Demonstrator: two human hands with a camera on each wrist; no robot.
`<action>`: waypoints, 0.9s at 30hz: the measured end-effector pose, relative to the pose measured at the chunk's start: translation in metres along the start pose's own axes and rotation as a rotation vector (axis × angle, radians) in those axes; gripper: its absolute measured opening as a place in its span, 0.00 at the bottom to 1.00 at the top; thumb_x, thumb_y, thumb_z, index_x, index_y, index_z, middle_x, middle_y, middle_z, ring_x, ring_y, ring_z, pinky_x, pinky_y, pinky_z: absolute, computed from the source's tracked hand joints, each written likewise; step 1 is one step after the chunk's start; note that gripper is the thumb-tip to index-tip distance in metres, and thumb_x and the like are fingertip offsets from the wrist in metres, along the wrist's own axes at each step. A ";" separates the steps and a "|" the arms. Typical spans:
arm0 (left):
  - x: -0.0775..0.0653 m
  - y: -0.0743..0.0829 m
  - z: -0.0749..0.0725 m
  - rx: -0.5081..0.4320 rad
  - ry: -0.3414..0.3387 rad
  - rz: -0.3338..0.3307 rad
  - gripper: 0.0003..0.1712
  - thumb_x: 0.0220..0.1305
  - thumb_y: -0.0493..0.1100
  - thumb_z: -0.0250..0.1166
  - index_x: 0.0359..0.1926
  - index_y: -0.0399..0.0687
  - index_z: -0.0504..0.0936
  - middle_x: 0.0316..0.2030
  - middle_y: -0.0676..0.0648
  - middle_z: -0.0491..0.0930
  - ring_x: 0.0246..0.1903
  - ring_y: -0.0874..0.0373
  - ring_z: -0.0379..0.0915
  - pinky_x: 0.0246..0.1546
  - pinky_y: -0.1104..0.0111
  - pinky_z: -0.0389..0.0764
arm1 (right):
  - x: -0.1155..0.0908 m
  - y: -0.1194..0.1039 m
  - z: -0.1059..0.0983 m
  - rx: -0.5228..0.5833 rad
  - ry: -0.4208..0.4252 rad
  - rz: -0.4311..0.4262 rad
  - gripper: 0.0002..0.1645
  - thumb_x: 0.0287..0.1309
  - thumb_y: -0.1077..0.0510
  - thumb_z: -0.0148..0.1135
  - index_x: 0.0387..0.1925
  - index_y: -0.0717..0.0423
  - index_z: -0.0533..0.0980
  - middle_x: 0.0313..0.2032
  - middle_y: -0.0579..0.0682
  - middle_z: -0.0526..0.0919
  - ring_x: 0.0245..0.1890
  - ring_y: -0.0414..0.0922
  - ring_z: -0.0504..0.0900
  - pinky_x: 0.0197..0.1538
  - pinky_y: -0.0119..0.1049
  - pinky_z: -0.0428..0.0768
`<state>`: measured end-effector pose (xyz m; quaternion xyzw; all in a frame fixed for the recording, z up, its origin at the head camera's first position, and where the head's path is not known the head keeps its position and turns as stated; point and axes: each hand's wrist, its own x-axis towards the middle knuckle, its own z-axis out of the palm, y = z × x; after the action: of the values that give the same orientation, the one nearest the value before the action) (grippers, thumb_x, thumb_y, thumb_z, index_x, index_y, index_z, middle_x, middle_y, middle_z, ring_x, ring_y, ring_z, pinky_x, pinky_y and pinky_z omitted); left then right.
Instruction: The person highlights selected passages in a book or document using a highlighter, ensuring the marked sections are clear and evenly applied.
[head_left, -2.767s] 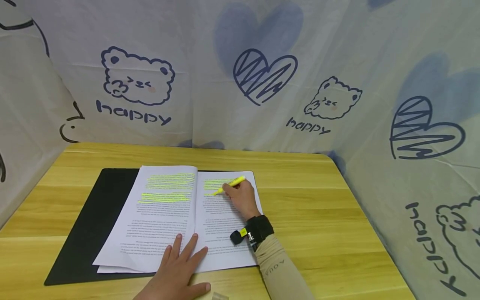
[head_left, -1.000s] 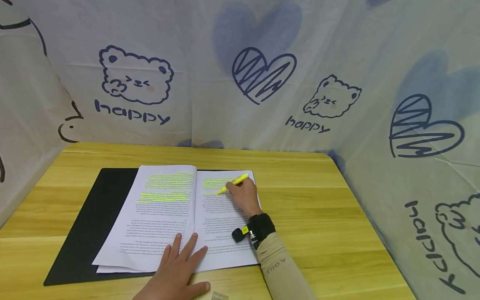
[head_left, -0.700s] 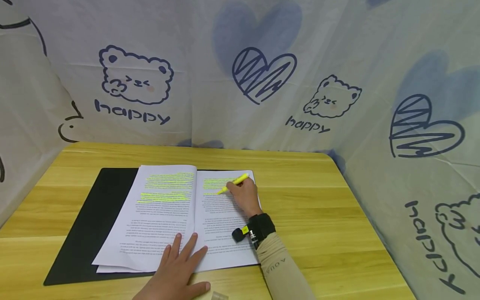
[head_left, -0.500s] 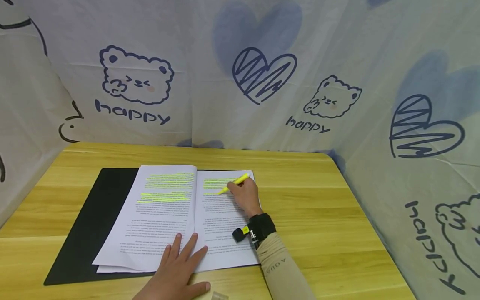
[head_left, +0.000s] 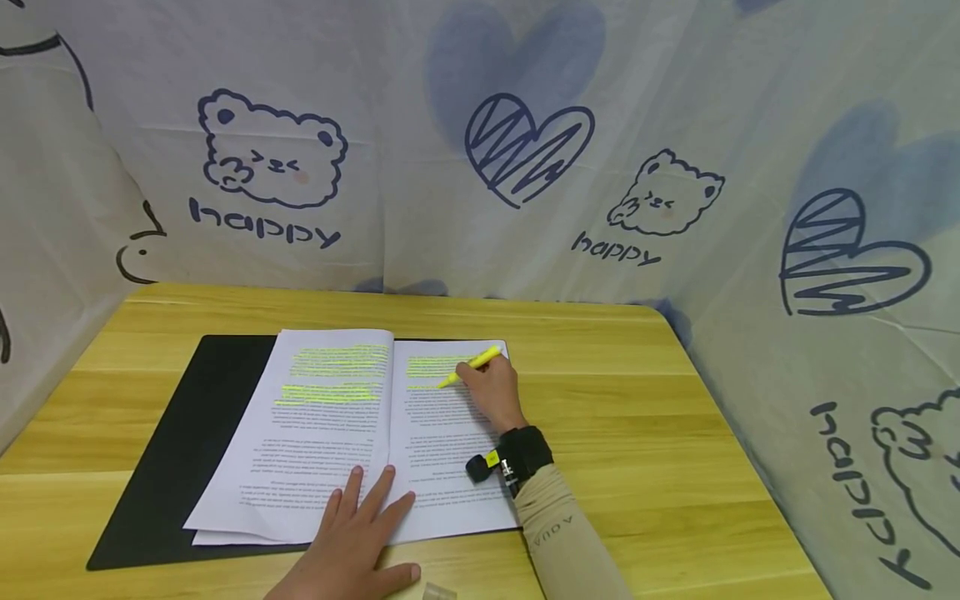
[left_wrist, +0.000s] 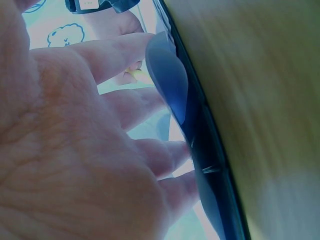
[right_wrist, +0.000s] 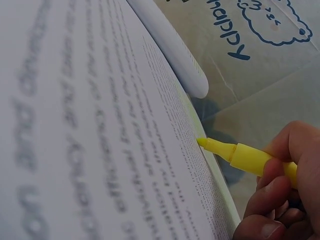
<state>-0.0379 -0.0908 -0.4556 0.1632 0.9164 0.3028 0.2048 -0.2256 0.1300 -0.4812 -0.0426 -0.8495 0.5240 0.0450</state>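
Note:
My right hand (head_left: 493, 395) pinches a yellow highlighter (head_left: 480, 358) over the upper part of the right-hand page (head_left: 442, 450). In the right wrist view the highlighter's tip (right_wrist: 201, 142) meets the printed paper, and the fingers curl round its barrel. Yellow strokes cover several lines at the top of both pages. My left hand (head_left: 352, 533) lies with fingers spread across the lower edge of the open stack of printed sheets (head_left: 300, 475). In the left wrist view its straight fingers rest on the paper edge, and it holds nothing.
Beneath the sheets is a black mat or folder (head_left: 157, 483), showing mostly at the left. The wooden table (head_left: 637, 433) extends on both sides. A small translucent piece (head_left: 438, 592) sits at the front edge. Printed cloth (head_left: 420, 167) hangs round the table.
My right hand and the highlighter have shifted slightly to the right along a line, leaving a longer yellow stroke. The left hand has stayed in place.

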 end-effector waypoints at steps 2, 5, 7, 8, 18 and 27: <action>0.000 0.000 0.000 0.000 -0.003 -0.002 0.49 0.57 0.65 0.73 0.74 0.47 0.71 0.81 0.38 0.51 0.79 0.29 0.30 0.72 0.31 0.35 | 0.000 0.000 0.000 -0.002 0.004 0.002 0.13 0.61 0.52 0.67 0.33 0.58 0.79 0.25 0.50 0.80 0.26 0.45 0.77 0.31 0.35 0.73; 0.000 0.000 0.000 0.002 -0.005 -0.009 0.49 0.57 0.65 0.74 0.74 0.47 0.71 0.81 0.39 0.51 0.79 0.29 0.30 0.73 0.31 0.34 | 0.000 0.001 0.000 -0.003 0.006 0.001 0.12 0.61 0.52 0.67 0.33 0.58 0.79 0.26 0.50 0.80 0.26 0.45 0.77 0.31 0.35 0.73; 0.000 0.001 0.000 0.004 -0.006 -0.016 0.50 0.57 0.65 0.74 0.74 0.48 0.71 0.81 0.39 0.51 0.79 0.29 0.29 0.73 0.32 0.34 | 0.000 0.001 0.000 -0.002 0.006 0.000 0.13 0.62 0.52 0.67 0.34 0.58 0.79 0.27 0.50 0.79 0.27 0.45 0.76 0.32 0.35 0.73; 0.000 0.001 0.001 0.007 -0.005 -0.018 0.50 0.57 0.66 0.74 0.74 0.48 0.71 0.81 0.40 0.51 0.79 0.29 0.29 0.73 0.32 0.34 | 0.000 0.001 -0.001 -0.002 0.006 0.000 0.13 0.62 0.52 0.67 0.33 0.59 0.79 0.27 0.50 0.79 0.27 0.45 0.76 0.32 0.36 0.72; 0.001 0.000 0.001 0.027 -0.002 -0.028 0.50 0.56 0.66 0.74 0.74 0.49 0.71 0.81 0.40 0.51 0.79 0.29 0.29 0.73 0.32 0.34 | 0.001 0.002 -0.002 0.008 -0.004 0.022 0.14 0.62 0.52 0.66 0.38 0.60 0.79 0.33 0.52 0.81 0.30 0.46 0.78 0.32 0.36 0.71; 0.001 0.000 0.001 0.031 -0.001 -0.021 0.50 0.56 0.66 0.74 0.74 0.49 0.72 0.81 0.40 0.51 0.79 0.29 0.30 0.73 0.32 0.34 | 0.000 0.002 -0.004 0.008 -0.003 0.022 0.14 0.62 0.52 0.66 0.38 0.60 0.77 0.32 0.53 0.79 0.30 0.46 0.77 0.32 0.36 0.71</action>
<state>-0.0380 -0.0895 -0.4567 0.1568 0.9225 0.2865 0.2057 -0.2254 0.1339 -0.4810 -0.0511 -0.8468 0.5281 0.0380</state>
